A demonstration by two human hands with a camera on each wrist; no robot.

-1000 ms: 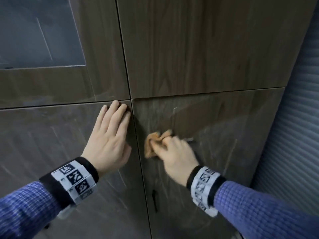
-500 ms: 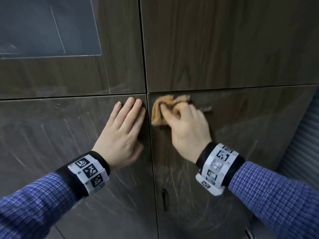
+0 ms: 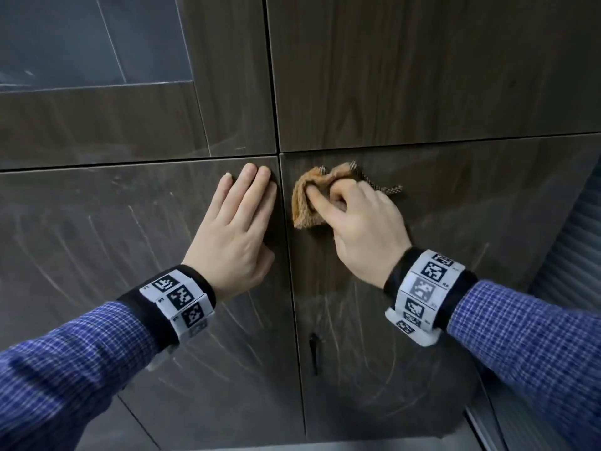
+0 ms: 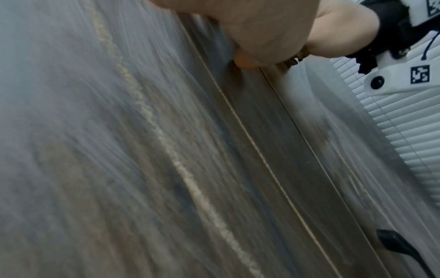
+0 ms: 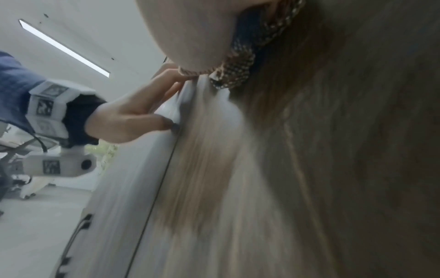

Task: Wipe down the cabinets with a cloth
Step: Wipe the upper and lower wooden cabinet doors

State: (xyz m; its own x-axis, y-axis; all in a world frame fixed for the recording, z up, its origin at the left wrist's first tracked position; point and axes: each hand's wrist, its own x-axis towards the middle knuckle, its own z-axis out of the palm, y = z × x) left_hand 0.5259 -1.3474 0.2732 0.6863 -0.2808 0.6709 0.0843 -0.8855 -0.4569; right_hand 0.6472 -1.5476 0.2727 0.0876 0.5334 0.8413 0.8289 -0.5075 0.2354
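Observation:
An orange cloth (image 3: pixel 307 200) with a checkered edge (image 5: pixel 238 75) is bunched against the top left corner of the lower right cabinet door (image 3: pixel 455 239). My right hand (image 3: pixel 351 216) grips it with curled fingers and presses it to the dark wood. My left hand (image 3: pixel 240 216) lies flat, fingers straight, on the upper right corner of the lower left door (image 3: pixel 97 255), just left of the vertical seam. In the right wrist view my left hand (image 5: pixel 133 116) leans on the door from the side. The left wrist view is blurred and shows streaked door surface (image 4: pixel 142 150).
Upper cabinet doors (image 3: pixel 422 66) sit above the horizontal seam, the left one with a glass panel (image 3: pixel 81 40). A small black handle (image 3: pixel 313 353) is on the lower right door near the seam. Grey ribbed blinds (image 3: pixel 572 255) stand at the right.
My right hand has carried the cloth up the lower right door to just under the horizontal seam, then dipped slightly. The left hand stays flat on the left door.

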